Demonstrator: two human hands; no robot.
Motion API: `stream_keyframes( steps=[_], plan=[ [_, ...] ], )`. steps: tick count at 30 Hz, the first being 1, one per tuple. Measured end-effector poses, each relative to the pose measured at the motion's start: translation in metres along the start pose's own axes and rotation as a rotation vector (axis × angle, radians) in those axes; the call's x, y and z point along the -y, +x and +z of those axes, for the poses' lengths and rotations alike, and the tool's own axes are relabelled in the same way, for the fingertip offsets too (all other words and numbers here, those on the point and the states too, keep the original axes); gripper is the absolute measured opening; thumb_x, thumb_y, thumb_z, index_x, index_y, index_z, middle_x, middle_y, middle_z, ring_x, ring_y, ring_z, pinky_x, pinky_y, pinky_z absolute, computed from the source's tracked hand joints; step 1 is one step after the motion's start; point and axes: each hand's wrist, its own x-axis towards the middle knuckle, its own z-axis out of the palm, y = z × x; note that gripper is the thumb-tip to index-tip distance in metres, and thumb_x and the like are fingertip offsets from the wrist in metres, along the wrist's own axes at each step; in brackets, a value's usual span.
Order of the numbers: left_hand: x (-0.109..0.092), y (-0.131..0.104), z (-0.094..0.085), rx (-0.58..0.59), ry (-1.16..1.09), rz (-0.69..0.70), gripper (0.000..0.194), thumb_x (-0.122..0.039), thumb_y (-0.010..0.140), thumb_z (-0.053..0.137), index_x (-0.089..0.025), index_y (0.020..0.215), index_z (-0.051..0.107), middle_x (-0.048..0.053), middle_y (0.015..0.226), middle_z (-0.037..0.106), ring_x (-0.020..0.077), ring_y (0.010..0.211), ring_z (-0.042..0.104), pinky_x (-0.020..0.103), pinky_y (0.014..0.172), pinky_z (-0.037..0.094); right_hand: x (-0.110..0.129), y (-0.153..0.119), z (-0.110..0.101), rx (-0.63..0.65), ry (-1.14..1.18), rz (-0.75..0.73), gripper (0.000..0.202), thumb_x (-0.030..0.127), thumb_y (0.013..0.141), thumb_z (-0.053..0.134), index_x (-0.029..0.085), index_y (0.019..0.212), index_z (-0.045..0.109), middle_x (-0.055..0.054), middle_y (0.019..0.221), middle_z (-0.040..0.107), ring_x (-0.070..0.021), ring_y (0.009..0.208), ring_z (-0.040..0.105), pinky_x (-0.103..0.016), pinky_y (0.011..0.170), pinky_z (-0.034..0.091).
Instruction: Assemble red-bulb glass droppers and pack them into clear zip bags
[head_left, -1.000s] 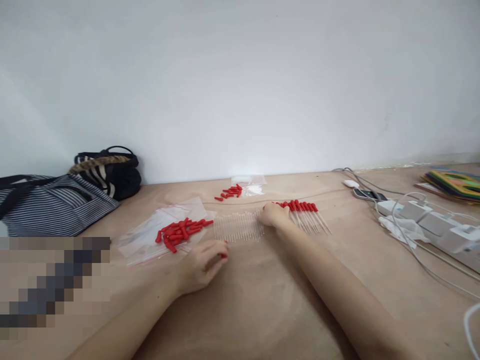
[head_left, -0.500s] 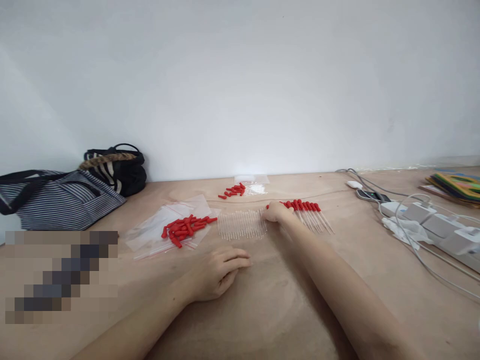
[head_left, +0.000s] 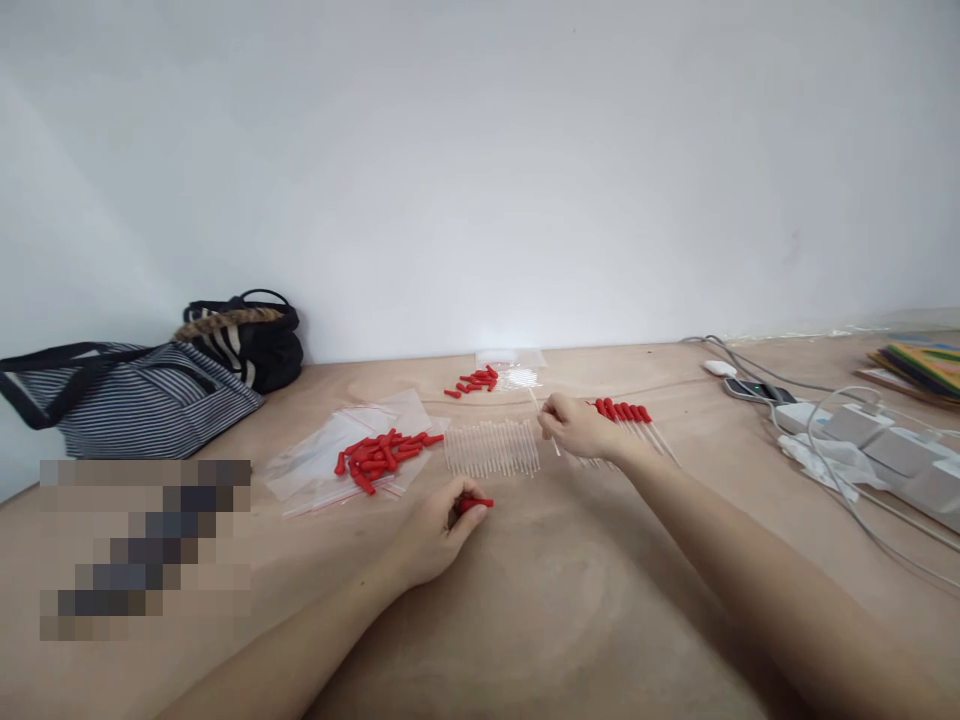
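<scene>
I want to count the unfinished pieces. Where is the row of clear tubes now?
In the head view, the row of clear tubes lies on the table near the middle, between the pile of red caps and the right hand.

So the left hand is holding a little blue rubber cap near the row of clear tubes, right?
Not quite: the head view shows the left hand holding a little red rubber cap, not a blue one. It is near the row of clear thin plastic tubes.

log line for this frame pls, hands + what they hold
left hand: pinching red cap | right hand: holding clear tube | tube row, cap pile on table
</scene>
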Motion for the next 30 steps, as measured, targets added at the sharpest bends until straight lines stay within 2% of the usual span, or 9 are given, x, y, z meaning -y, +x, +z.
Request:
stream_keyframes(
  steps=[1, 4, 7, 9, 13, 18, 24, 30],
  plan=[
    [0.004, 0.000, 0.002, -0.022, -0.065, -0.016, 0.008, -0.023, 0.079, 0.047, -0.018, 0.080, 0.053, 0.000, 0.071, 0.059, 0.0135, 0.064, 0.054, 0.025, 0.060, 0.044, -0.004, -0.009, 0.001, -0.023, 0.024, -0.072, 0.015, 0.022, 0.082, 0.035, 0.018, 0.083, 0.050, -0.003, 0.082, 0.061, -0.0137, 0.074, 0.055, -0.024, 0.068, 0.037],
    [0.015, 0.002, 0.008, -0.057, -0.255, -0.056, 0.013, -0.025, 0.077, 0.050, -0.017, 0.087, 0.053, 0.004, 0.080, 0.061, 0.0155, 0.073, 0.058, 0.028, 0.066, 0.047, -0.019, -0.033, 0.014, -0.137, 0.100, -0.436, 0.015, 0.020, 0.082, 0.037, 0.017, 0.088, 0.050, -0.005, 0.078, 0.060, -0.0136, 0.068, 0.053, -0.024, 0.063, 0.037],
    [0.015, 0.002, 0.010, -0.061, -0.286, -0.086, 0.018, -0.025, 0.075, 0.054, -0.017, 0.090, 0.055, 0.004, 0.082, 0.063, 0.0162, 0.076, 0.059, 0.029, 0.069, 0.048, -0.030, -0.052, 0.035, -0.232, 0.094, -0.556, 0.024, 0.016, 0.084, 0.036, 0.018, 0.102, 0.052, -0.006, 0.085, 0.062, -0.0148, 0.074, 0.055, -0.029, 0.072, 0.036],
    [0.011, 0.002, 0.009, -0.049, -0.243, -0.095, 0.016, -0.024, 0.074, 0.055, -0.017, 0.089, 0.057, 0.003, 0.081, 0.065, 0.0163, 0.075, 0.060, 0.029, 0.068, 0.048, -0.031, -0.060, 0.048, -0.256, 0.083, -0.562, 0.026, 0.014, 0.083, 0.036, 0.019, 0.104, 0.052, -0.004, 0.081, 0.063, -0.0134, 0.070, 0.055, -0.032, 0.076, 0.033],
    [0.004, 0.002, 0.010, -0.033, -0.194, -0.093, 0.014, -0.022, 0.074, 0.055, -0.017, 0.086, 0.060, 0.002, 0.080, 0.067, 0.0163, 0.074, 0.060, 0.029, 0.068, 0.048, -0.022, -0.069, 0.062, -0.254, 0.100, -0.561, 0.020, 0.012, 0.081, 0.041, 0.020, 0.089, 0.056, 0.000, 0.075, 0.063, -0.0113, 0.065, 0.054, -0.034, 0.080, 0.027],
    [0.005, 0.003, 0.012, -0.035, -0.184, -0.089, 0.015, -0.022, 0.074, 0.055, -0.017, 0.086, 0.062, 0.002, 0.080, 0.068, 0.0162, 0.072, 0.060, 0.028, 0.066, 0.047, -0.011, -0.073, 0.067, -0.327, 0.120, -0.517, 0.016, 0.013, 0.080, 0.042, 0.019, 0.084, 0.056, 0.001, 0.074, 0.064, -0.0120, 0.068, 0.055, -0.036, 0.082, 0.022],
    [0.005, 0.004, 0.013, -0.056, -0.245, -0.100, 0.015, -0.024, 0.074, 0.055, -0.016, 0.085, 0.062, 0.003, 0.079, 0.068, 0.0162, 0.072, 0.061, 0.028, 0.066, 0.047, -0.009, -0.075, 0.071, -0.305, 0.126, -0.526, 0.014, 0.016, 0.081, 0.043, 0.018, 0.080, 0.056, 0.001, 0.070, 0.063, -0.0110, 0.063, 0.053, -0.036, 0.082, 0.020],
    [0.011, 0.003, 0.017, -0.102, -0.276, -0.101, 0.017, -0.029, 0.075, 0.057, -0.016, 0.083, 0.063, 0.002, 0.073, 0.066, 0.0150, 0.067, 0.059, 0.026, 0.061, 0.047, -0.007, -0.078, 0.076, -0.337, 0.115, -0.562, 0.017, 0.021, 0.083, 0.042, 0.018, 0.077, 0.057, 0.002, 0.062, 0.060, -0.0099, 0.058, 0.050, -0.036, 0.082, 0.020]
  ],
)
